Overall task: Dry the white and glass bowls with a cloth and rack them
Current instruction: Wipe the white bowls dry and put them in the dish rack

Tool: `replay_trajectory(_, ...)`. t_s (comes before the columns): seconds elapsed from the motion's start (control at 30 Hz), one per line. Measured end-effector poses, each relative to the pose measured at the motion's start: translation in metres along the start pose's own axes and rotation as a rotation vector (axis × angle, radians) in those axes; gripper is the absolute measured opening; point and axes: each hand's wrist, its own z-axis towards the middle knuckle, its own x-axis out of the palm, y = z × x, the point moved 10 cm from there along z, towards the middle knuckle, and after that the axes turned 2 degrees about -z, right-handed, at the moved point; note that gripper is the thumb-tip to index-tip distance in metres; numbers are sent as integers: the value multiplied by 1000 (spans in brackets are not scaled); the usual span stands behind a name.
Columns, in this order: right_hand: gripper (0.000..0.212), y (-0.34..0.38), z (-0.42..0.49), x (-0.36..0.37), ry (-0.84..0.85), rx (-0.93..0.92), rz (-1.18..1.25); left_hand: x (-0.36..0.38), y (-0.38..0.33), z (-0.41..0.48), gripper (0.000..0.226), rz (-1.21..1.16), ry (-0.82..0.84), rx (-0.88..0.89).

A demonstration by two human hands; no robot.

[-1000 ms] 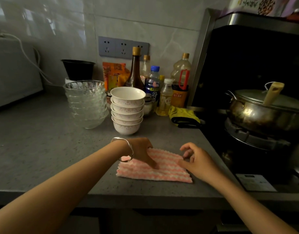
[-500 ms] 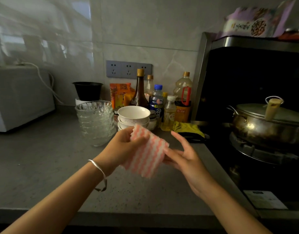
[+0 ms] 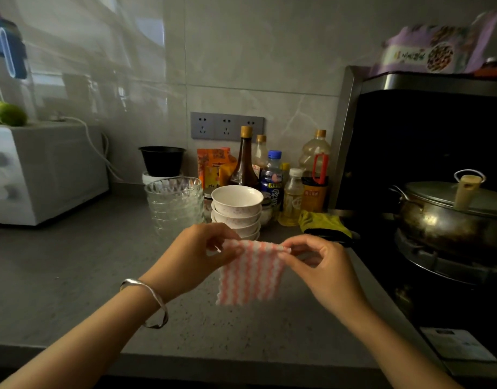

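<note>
Cloth, pink-and-white striped: held up above the desk, hanging from its top edge.
Left hand, silver bangle on the wrist: fingers pinched on the cloth's upper left corner.
Right hand: fingertips pinched on the upper right corner.
White bowls: one nested stack on the desk, just behind the cloth.
Glass bowls: second nested stack, just beside the white one, to its left.
Bottles: clustered against the wall behind.
Lidded pot: on the stove, far right.
</note>
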Motion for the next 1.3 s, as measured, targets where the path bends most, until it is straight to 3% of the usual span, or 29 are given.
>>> replay_trajectory(0.1, 9, -4, 5, -5, -6, 20, 44, -4, -2, 4, 12, 21, -21, -13)
replay_trajectory(0.17, 24, -12, 3, 8, 124, 162, 260, -5, 0, 9, 2, -102, -27, -59)
replay_trajectory(0.23, 37, -20, -7, 33, 301, 352, 438, 3, 3, 14, 19, -252, 6, -105)
replay_trajectory(0.3, 32, -26, -13, 49, 376, 439, 471, 11, 9, 21, 24, -348, 25, -152)
replay_trajectory(0.37, 22, -33, -8, 49, 309, 466, 504, 3, 21, 29, 20, -284, -90, -153)
replay_trajectory(0.43, 19, -42, 3, 39, 176, 480, 581, -8, 35, 34, 38, -196, -186, -168)
replay_trajectory(0.53, 21, -56, 19, 22, 56, 468, 672, -4, 54, 46, 60, -44, -174, -203)
replay_trajectory(0.67, 22, -82, 33, 15, -22, 504, 691, 2, 71, 69, 54, 35, -262, -247)
replay_trajectory(0.8, 23, -102, 53, 15, -40, 500, 654, 2, 70, 87, 36, 153, -312, -169)
replay_trajectory(0.9, 25, -118, 70, 16, -37, 496, 638, 2, 69, 95, 46, 277, -300, -82)
replay_trajectory(1.1, 27, -131, 92, 14, -66, 547, 621, -6, 78, 103, 72, 174, -323, -95)
replay_trajectory(1.3, 25, -114, 91, 1, -118, 481, 600, -37, 57, 99, 42, 13, -439, 17)
